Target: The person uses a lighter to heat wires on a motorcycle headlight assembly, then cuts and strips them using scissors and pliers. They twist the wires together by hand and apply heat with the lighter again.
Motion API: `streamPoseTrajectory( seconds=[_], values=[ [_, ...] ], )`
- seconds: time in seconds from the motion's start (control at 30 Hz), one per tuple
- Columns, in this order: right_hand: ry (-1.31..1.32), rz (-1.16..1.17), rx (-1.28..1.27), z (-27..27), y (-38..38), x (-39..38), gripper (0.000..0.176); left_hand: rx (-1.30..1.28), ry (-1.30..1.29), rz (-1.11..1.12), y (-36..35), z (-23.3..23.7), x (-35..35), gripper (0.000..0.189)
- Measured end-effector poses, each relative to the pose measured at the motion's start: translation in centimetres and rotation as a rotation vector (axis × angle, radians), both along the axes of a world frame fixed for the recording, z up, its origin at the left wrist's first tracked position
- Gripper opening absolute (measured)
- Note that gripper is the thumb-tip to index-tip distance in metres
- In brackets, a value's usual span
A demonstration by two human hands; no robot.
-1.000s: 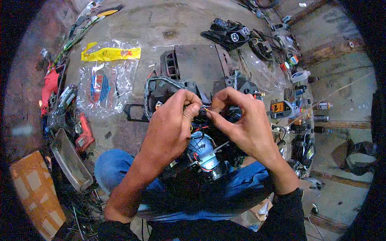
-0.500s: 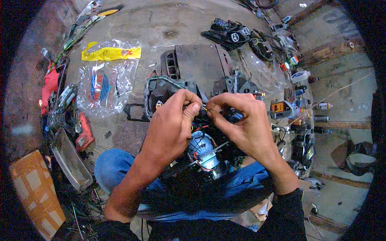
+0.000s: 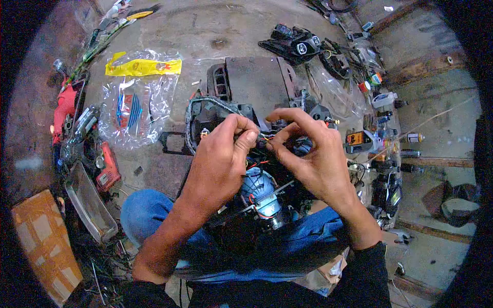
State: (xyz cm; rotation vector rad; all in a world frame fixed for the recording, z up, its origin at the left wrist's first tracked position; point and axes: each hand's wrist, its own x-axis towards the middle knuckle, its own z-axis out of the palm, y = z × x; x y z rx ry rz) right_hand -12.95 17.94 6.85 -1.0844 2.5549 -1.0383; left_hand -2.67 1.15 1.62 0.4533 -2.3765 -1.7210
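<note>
- Compared with half a second ago, the right hand's (image 3: 318, 154) index finger has been lifted away from its thumb; whether a wire is pinched by its other fingers cannot be told.
- Thin wires (image 3: 265, 137), partly yellow, are gripped between the left hand's (image 3: 218, 159) thumb and forefinger, and are held between both hands, above a domed, bluish lamp-like unit (image 3: 259, 186) with red leads and a silvery bracket.
- Crinkled clear plastic is seen in the bag (image 3: 162, 110), topped by a yellow printed strip (image 3: 146, 68); its lettering cannot be read.
- An oblong metal tray (image 3: 83, 194) is tilted near a red-bodied tool (image 3: 108, 167).
</note>
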Motion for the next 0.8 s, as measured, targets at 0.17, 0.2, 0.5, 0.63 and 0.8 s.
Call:
streamPoseTrajectory(
  seconds=[0.17,0.2,0.5,0.63,0.8],
  values=[
    [0.010,0.066,-0.019,-0.93,0.51,-0.56,0.015,-0.015,0.024,0.001,0.02,-0.22,0.02,0.022],
    [-0.013,0.058,-0.026,-0.86,0.46,-0.42,0.012,-0.017,0.025,0.004,0.04,-0.16,0.03,0.022],
    [0.032,0.082,-0.032,-0.74,0.53,-0.45,0.011,0.008,-0.002,0.039,-0.01,-0.31,-0.01,0.022],
    [0.051,0.079,-0.040,-0.34,0.36,-0.26,0.011,-0.009,-0.002,0.034,-0.09,-0.12,0.09,0.021],
    [0.099,0.085,-0.052,-0.85,0.60,-0.42,0.013,-0.060,0.006,0.025,-0.16,-0.71,0.20,0.027]
  ],
)
